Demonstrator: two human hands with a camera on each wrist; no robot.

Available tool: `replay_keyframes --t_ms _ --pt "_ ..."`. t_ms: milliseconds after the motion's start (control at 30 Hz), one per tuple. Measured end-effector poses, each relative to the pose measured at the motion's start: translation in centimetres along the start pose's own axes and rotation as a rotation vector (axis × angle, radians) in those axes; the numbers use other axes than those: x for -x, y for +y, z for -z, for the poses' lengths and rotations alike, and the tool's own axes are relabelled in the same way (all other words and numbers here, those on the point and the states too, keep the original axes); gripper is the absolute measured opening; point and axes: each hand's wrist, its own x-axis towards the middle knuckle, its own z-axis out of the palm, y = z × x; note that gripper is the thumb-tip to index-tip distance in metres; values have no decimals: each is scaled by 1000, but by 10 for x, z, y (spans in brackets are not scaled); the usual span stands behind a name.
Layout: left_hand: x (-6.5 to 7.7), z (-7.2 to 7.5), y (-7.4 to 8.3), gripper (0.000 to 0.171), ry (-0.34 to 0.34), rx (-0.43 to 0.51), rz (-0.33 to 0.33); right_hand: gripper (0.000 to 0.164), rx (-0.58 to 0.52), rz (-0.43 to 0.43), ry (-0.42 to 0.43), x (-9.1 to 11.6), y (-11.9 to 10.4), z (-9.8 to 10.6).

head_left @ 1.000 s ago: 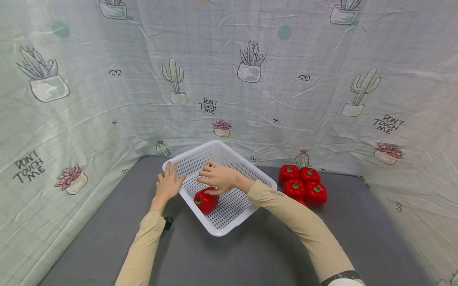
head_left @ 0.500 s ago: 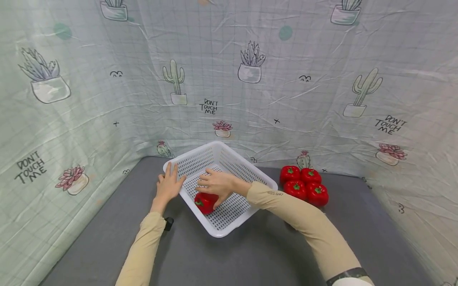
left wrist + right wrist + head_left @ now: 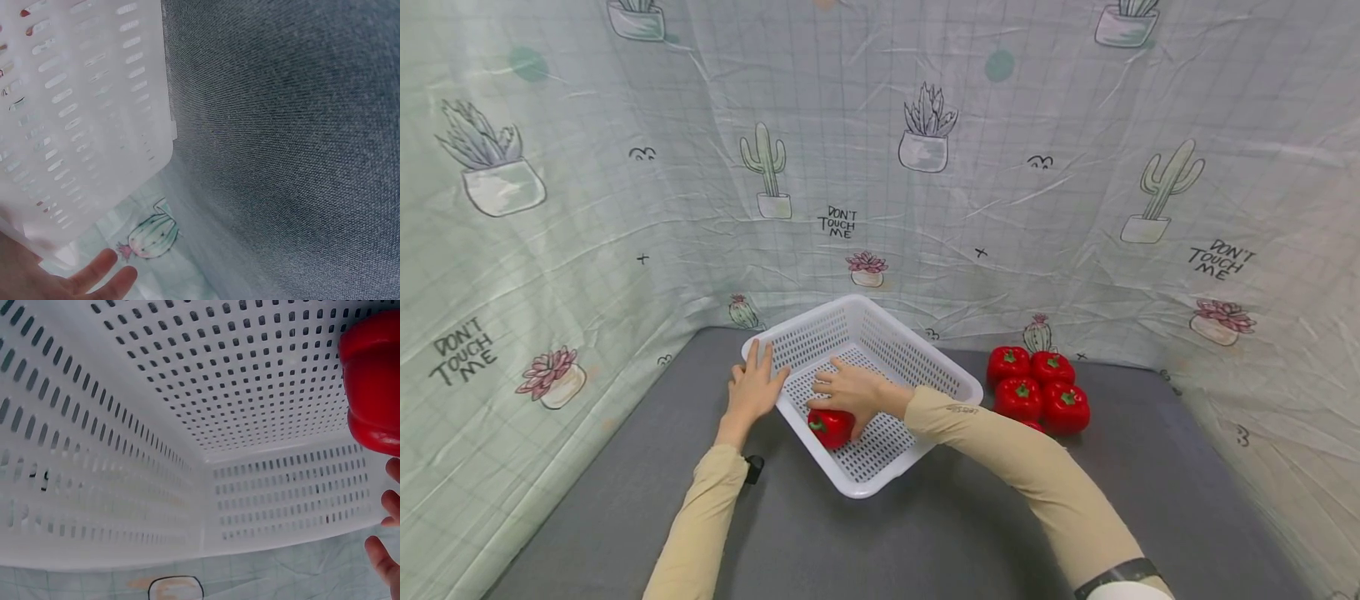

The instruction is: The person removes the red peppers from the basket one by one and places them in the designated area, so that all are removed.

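A white perforated plastic basket (image 3: pixel 895 461) stands on the grey tabletop, one corner toward me. My left hand (image 3: pixel 752 390) rests on its left rim. In the left wrist view two left fingers (image 3: pixel 103 275) extend straight beyond the basket's outer wall. Inside, a red bell pepper (image 3: pixel 829 430) with a green stem lies near the left wall. My right hand (image 3: pixel 854 392) reaches over that side and holds the pepper, fingers across its far top, thumb on its right. The right wrist view shows the pepper (image 3: pixel 378 384) at its right edge, fingertips (image 3: pixel 392 503) below it.
Several more red bell peppers (image 3: pixel 1037 388) sit grouped right of the basket, one partly hidden by my right sleeve (image 3: pixel 1007 442). A small black object (image 3: pixel 754 469) is at my left wrist. A cactus-print curtain (image 3: pixel 880 167) surrounds the table's back and sides.
My right hand has come down from just above the pepper and settled round it. The left hand and the basket have stayed in place.
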Motion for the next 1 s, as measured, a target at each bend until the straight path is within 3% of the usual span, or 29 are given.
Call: replay_keyframes --t_ms 500,1000 --pt "0 -2 3 65 -14 9 -5 88 -6 -23 -13 -7 -8 -11" --pt "0 2 1 66 -10 17 -6 88 -25 -41 -12 -12 -10 -4"
